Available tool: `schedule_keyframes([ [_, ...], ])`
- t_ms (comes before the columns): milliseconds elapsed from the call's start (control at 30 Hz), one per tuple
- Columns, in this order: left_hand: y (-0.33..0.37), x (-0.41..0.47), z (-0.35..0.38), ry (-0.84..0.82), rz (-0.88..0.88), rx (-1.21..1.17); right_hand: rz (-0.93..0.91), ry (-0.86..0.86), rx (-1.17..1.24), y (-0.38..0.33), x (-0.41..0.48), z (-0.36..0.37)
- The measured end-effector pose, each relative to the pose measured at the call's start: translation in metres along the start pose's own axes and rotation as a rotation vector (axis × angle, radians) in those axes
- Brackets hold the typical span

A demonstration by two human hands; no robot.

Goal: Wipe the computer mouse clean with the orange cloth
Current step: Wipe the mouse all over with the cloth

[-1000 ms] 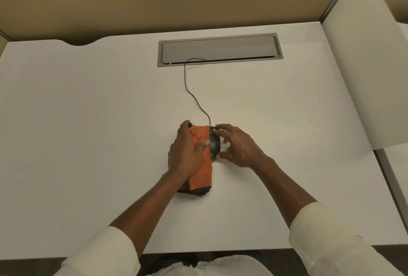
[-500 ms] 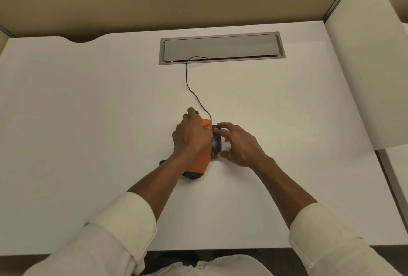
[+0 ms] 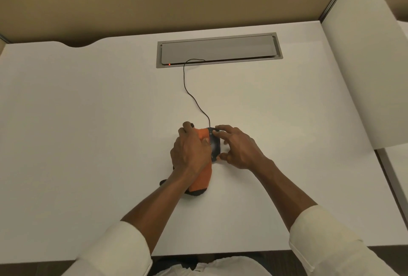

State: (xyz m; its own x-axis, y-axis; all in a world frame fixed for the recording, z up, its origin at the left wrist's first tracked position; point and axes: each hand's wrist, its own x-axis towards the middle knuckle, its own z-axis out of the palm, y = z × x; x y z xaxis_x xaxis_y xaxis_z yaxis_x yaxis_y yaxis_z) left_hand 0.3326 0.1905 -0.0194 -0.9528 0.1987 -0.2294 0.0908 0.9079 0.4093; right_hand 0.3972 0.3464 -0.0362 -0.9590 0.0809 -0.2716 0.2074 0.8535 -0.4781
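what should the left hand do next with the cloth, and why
Probably sweep the orange cloth rightward over the top of the mouse. The left hand presses the cloth only against the mouse's left side, its dark top is bare, and the right hand steadies it from the right.

Mouse (image 3: 215,145) left side under cloth (image 3: 202,176), hand (image 3: 191,152).

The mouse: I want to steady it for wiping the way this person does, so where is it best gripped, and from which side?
Grip the mouse across its free right flank and ends, coming from the right as the right hand does. The left hand presses the orange cloth on its left, and the cable leaves its far end, so the right is likely the only clear approach.
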Motion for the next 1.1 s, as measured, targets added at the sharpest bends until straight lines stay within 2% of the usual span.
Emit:
schedule_keyframes([
  [267,0.009,0.044,-0.010,-0.062,0.039,0.062,0.005,0.020,-0.006,0.001,-0.002,0.000],
  [433,0.007,0.026,-0.008,-0.034,0.113,0.068,0.009,0.017,-0.025,0.000,-0.002,-0.001],
  [700,-0.013,-0.018,0.003,-0.010,0.116,0.091,0.016,0.016,-0.026,0.000,-0.002,0.000],
  [900,-0.004,0.016,0.000,-0.035,0.148,0.137,0.011,0.027,-0.038,0.002,-0.002,0.002],
  [1100,0.006,0.060,-0.013,-0.151,0.380,0.268,0.013,0.018,-0.044,0.002,-0.002,0.002],
])
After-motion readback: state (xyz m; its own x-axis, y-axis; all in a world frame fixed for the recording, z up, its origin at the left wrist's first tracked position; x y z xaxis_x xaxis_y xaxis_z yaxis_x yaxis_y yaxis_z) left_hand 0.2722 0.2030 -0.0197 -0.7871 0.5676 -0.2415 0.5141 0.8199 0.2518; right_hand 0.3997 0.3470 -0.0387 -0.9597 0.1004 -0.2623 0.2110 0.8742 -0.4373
